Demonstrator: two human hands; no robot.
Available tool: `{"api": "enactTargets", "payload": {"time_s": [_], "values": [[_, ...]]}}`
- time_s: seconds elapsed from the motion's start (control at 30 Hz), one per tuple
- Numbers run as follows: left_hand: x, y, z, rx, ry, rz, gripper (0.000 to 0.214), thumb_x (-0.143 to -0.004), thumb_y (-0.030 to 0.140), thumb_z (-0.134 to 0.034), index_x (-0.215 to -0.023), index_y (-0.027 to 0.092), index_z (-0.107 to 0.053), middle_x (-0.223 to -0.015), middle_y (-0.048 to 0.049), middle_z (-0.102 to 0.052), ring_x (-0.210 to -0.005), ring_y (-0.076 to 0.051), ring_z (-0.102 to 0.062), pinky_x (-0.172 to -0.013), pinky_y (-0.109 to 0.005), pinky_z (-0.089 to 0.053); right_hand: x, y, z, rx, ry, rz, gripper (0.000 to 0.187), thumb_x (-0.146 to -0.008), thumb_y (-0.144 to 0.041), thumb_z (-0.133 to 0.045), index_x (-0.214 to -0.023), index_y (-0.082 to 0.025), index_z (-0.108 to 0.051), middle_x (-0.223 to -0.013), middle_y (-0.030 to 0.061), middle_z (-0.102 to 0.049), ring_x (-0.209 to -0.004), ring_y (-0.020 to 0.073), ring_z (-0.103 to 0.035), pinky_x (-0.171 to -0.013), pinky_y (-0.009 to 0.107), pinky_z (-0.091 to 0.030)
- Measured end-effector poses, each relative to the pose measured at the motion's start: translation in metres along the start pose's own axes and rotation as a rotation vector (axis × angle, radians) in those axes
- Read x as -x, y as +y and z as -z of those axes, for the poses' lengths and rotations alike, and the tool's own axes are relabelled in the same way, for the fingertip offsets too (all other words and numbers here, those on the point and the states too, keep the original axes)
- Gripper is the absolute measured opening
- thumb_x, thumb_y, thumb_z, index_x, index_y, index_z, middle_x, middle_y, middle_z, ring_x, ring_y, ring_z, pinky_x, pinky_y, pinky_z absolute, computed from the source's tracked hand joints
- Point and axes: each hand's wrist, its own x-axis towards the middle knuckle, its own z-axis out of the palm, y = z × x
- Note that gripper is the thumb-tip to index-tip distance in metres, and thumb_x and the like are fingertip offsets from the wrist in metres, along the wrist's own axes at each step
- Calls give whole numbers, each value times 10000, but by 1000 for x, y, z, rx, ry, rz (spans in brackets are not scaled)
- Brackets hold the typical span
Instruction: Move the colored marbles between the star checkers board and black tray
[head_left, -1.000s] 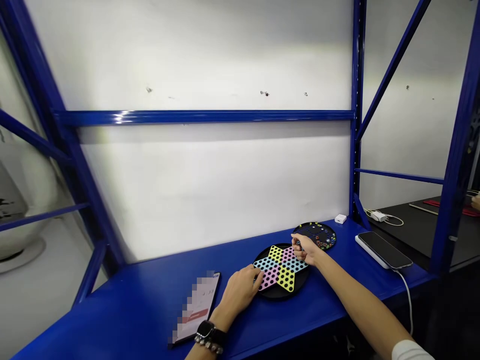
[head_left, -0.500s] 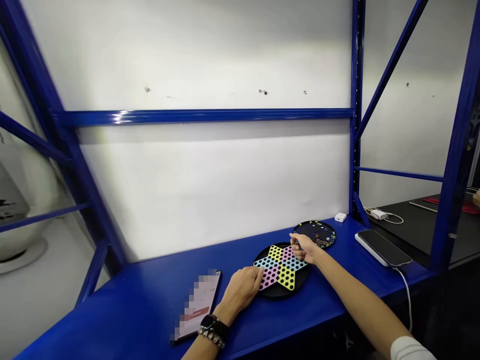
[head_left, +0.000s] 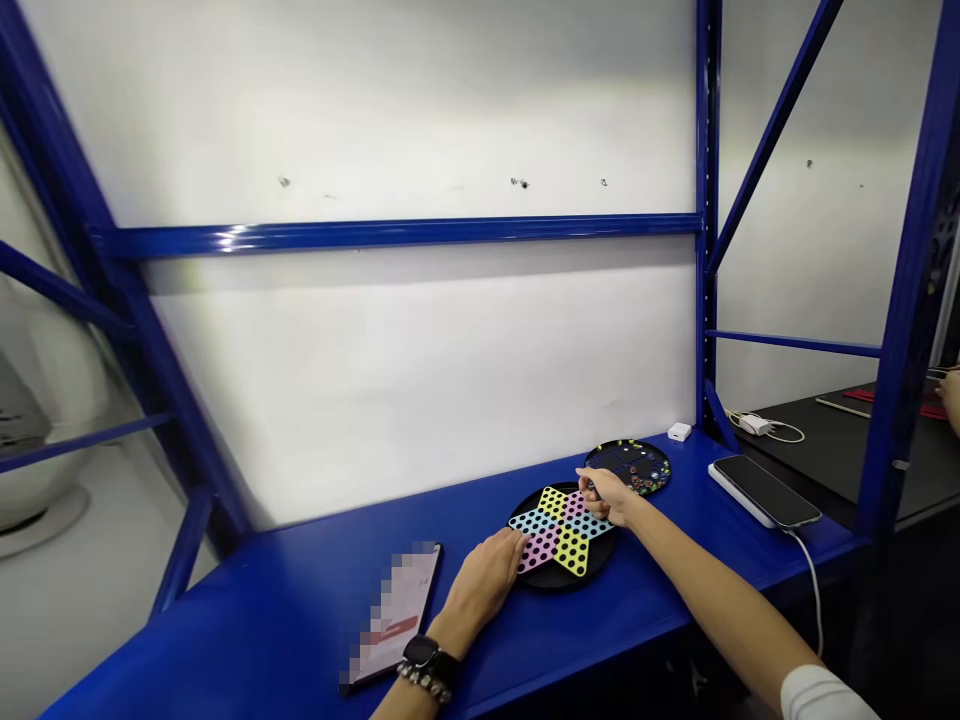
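Observation:
A star-shaped Chinese checkers board (head_left: 562, 528) in yellow, pink and light blue, with black holes, lies in a round black tray (head_left: 600, 568). At the board's left side, my left hand (head_left: 487, 575) is closed on the edge, back up; its thumb is hidden. Over the board's upper right part is my right hand (head_left: 606, 496), with thumb and forefinger pinched together and the other fingers curled. Whatever it holds is too small or hidden to name. Just behind it stands a second round black tray (head_left: 626, 460) with several small coloured marbles.
A tablet or large phone (head_left: 397, 610) lies left of my left hand. To the right, a phone (head_left: 769, 490) rests on a white block with a cable. A small white case (head_left: 679, 432) sits near the wall. Blue rack posts (head_left: 709, 300) frame the blue tabletop (head_left: 300, 580).
The view has shifted slightly. Both hands stay at nearly the same places on the board, with my right hand still pinched. At the far right edge, part of another person's hand shows more.

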Motion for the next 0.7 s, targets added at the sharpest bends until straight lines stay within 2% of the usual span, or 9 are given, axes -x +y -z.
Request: {"api": "enactTargets", "payload": {"time_s": [0.17, 0.3, 0.4, 0.5, 0.6, 0.7], "values": [[0, 3, -2, -34, -1, 42, 452, -1021, 354, -195, -962, 195, -614, -1033, -103, -682, -906, -230, -660, -812, -341, -479, 0, 1, -1, 24, 0, -5, 336, -962, -383, -450, -682, -199, -444, -456, -104, -329, -336, 33, -173, -374, 199, -79], [0, 0, -4, 25, 21, 30, 442, -1016, 361, -206, -898, 207, -603, -983, -88, -678, -895, -215, -652, -845, -338, -479, -1, 1, 0, 24, -6, 6, 344, -951, -406, -473, -676, -203, -435, -455, -106, -328, -337, 34, -168, -368, 196, -79], [-2, -8, -5, 127, 117, 0, 503, -1016, 398, -145, -813, 220, -570, -879, -79, -669, -827, -217, -635, -820, -355, -485, -1, 1, 0, 17, -10, 4, 347, -944, -420, -485, -677, -203, -437, -457, -106, -331, -336, 33, -169, -368, 194, -80], [-7, -13, 0, 204, 237, 26, 553, -1011, 453, -78, -723, 239, -499, -741, -57, -620, -712, -204, -590, -737, -348, -479, 0, -3, -1, -31, -22, 3, 347, -950, -413, -475, -677, -203, -433, -457, -106, -330, -334, 32, -166, -368, 194, -81], [-20, -1, 12, 226, 291, 48, 561, -1010, 462, -51, -688, 244, -456, -679, -41, -569, -651, -187, -547, -691, -332, -456, 1, -7, -4, -151, -87, -14, 368, -981, -417, -412, -683, -203, -436, -455, -102, -326, -330, 38, -154, -365, 189, -78], [-42, 29, 27, 231, 308, -24, 556, -1023, 433, -61, -727, 232, -487, -703, -40, -571, -667, -180, -544, -712, -324, -449, 3, -8, -6, -215, -237, -92, 463, -1004, -499, -318, -681, -198, -456, -449, -92, -329, -322, 43, -146, -361, 181, -79]]}}
